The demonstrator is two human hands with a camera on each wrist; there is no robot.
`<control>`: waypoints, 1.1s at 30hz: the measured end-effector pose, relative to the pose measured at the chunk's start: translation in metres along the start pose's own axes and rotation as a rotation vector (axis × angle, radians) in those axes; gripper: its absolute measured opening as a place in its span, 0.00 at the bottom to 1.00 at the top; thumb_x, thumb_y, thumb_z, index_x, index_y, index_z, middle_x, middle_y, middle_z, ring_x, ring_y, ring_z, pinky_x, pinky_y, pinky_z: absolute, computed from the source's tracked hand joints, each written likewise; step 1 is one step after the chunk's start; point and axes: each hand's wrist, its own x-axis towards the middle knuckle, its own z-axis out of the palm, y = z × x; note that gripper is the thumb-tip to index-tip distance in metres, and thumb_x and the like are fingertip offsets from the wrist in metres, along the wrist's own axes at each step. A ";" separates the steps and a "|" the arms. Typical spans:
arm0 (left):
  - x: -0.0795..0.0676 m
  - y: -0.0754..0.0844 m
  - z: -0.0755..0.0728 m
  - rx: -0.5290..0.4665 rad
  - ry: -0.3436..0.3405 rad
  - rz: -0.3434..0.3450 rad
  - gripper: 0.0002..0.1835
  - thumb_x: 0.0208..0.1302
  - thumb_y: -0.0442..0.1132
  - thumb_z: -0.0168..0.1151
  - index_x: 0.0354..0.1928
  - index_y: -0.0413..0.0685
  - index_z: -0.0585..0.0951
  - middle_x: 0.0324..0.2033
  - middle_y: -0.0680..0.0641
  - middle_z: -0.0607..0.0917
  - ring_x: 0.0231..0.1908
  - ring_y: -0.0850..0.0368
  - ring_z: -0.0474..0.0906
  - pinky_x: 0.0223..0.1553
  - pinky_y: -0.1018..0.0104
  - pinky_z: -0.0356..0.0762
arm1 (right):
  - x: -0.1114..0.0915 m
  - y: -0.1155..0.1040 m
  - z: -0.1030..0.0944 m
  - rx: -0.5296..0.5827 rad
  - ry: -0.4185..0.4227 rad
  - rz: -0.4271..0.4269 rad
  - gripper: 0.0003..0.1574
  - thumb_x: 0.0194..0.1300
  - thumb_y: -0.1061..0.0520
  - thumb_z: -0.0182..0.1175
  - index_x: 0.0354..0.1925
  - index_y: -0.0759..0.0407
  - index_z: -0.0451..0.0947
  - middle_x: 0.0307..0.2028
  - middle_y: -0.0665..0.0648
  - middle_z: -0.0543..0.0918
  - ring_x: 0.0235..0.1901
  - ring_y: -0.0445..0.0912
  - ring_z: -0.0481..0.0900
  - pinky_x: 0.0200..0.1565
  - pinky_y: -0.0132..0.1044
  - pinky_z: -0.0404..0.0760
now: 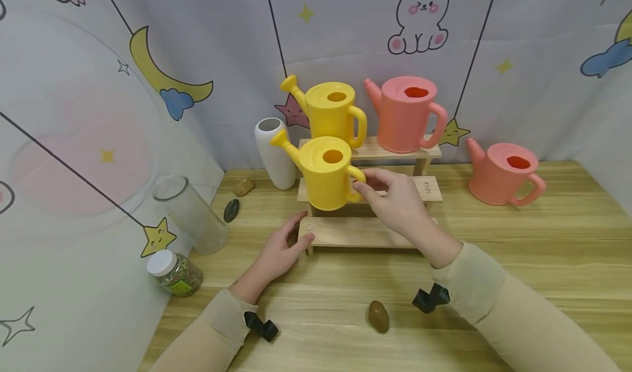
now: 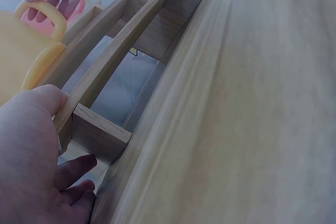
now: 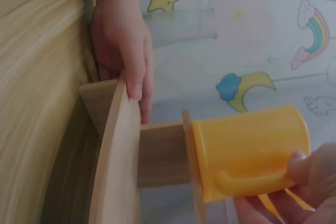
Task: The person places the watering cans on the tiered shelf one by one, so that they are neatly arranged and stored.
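Observation:
My right hand [image 1: 399,201] pinches the handle of a yellow watering can [image 1: 326,174]. The can stands upright at the left end of the middle tier of a wooden stepped stand [image 1: 365,232]; in the right wrist view its base meets the plank. At the stand's lower left corner, my left hand [image 1: 276,255] holds the end of the bottom tier, thumb on top and fingers around the side. On the top tier are a second yellow watering can [image 1: 329,108] and a pink watering can [image 1: 406,114]. Another pink watering can [image 1: 503,174] stands on the table to the right.
A white vase [image 1: 276,152] stands left of the stand. Further left are a clear glass vase [image 1: 197,218], a jar with a white lid [image 1: 175,273], a dark stone [image 1: 231,210] and a tan stone [image 1: 243,186]. In front lies a brown stone [image 1: 378,316].

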 end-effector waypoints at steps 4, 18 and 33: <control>0.000 -0.001 0.000 0.005 0.006 -0.001 0.36 0.71 0.65 0.58 0.76 0.65 0.65 0.74 0.51 0.72 0.72 0.52 0.72 0.73 0.50 0.69 | -0.002 0.000 -0.001 0.002 -0.004 0.010 0.26 0.70 0.39 0.64 0.61 0.45 0.81 0.50 0.50 0.88 0.52 0.48 0.86 0.47 0.44 0.89; -0.002 0.000 -0.002 0.009 -0.003 -0.019 0.37 0.71 0.66 0.58 0.77 0.65 0.64 0.75 0.53 0.69 0.73 0.53 0.70 0.74 0.52 0.69 | -0.025 0.043 -0.034 0.121 0.252 -0.116 0.22 0.73 0.49 0.63 0.61 0.54 0.78 0.53 0.55 0.85 0.50 0.31 0.82 0.48 0.18 0.82; -0.001 0.000 -0.002 0.008 -0.007 -0.030 0.37 0.71 0.65 0.58 0.77 0.66 0.64 0.74 0.51 0.71 0.73 0.51 0.70 0.75 0.49 0.66 | -0.036 0.148 -0.114 0.083 0.797 0.055 0.24 0.71 0.51 0.62 0.63 0.53 0.75 0.51 0.39 0.79 0.52 0.32 0.79 0.56 0.20 0.78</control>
